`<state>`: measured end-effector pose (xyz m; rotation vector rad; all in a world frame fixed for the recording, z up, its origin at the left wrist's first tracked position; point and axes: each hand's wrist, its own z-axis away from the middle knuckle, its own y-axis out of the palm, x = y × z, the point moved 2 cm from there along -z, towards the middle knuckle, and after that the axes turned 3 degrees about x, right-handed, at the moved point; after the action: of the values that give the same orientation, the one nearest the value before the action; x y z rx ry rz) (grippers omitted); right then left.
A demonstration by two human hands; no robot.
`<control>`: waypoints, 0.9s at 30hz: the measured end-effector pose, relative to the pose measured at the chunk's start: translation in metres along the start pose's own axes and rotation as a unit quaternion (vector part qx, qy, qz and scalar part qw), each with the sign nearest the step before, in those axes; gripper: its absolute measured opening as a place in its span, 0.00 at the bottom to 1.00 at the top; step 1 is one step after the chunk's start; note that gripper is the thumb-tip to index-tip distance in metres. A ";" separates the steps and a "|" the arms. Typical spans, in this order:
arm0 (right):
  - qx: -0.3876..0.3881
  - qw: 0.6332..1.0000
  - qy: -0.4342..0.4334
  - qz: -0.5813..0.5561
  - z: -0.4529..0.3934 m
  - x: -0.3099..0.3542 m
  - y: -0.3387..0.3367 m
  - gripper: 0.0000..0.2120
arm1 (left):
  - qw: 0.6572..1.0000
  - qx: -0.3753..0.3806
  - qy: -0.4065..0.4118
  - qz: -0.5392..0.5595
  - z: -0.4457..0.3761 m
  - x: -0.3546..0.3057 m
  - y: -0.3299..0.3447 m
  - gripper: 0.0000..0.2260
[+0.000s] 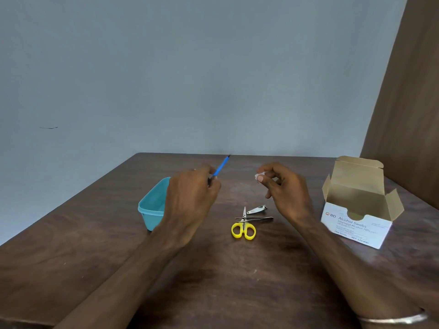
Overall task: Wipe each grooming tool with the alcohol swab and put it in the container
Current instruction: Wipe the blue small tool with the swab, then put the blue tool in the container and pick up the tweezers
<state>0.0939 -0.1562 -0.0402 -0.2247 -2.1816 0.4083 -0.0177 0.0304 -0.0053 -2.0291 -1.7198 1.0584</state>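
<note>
Head view: your left hand [190, 195] has its grip pinched on a slim blue tool [221, 166], above the teal plastic tub [152, 207] near the counter's [213, 269] left edge. Your right hand [282, 186] pinches the soft white swab [257, 176]. I judge wiping comes next: bring them together. Steel scissors [243, 227], tweezers [256, 219] and clipper [257, 209] wait mid-counter.

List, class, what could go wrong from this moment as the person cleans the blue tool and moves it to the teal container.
1. The left hand pinches the blue tool by one end, so wiping pressure may twist it loose.
2. The swab is a small wad in the right hand; it may miss part of the tool.
3. The teal container sits behind the left arm, which may knock it.
</note>
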 end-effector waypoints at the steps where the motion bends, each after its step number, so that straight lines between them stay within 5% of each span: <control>1: 0.003 1.000 0.008 -0.002 0.000 0.000 0.000 0.07 | 1.000 -0.007 -0.016 0.010 -0.001 0.002 -0.006 0.09; 7: 0.017 0.999 0.029 0.004 0.006 0.005 0.000 0.07 | 0.996 0.022 -0.084 -0.015 -0.018 0.027 -0.035 0.05; 10: 0.006 0.999 0.041 0.008 0.008 0.007 0.000 0.13 | 0.985 0.110 -0.128 -0.037 -0.026 0.043 -0.037 0.03; 14: -0.005 0.998 0.055 0.018 0.005 -0.001 0.001 0.03 | 0.963 0.203 -0.170 -0.041 -0.031 0.058 -0.029 0.03; 27: -0.034 0.996 0.064 0.050 0.000 -0.009 0.000 0.05 | 0.923 0.305 -0.189 -0.136 -0.029 0.072 -0.012 0.05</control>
<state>0.0991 -0.1586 -0.0474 -0.3895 -2.0651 0.3656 -0.0047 0.1073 -0.0027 -1.2217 -1.4991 1.6979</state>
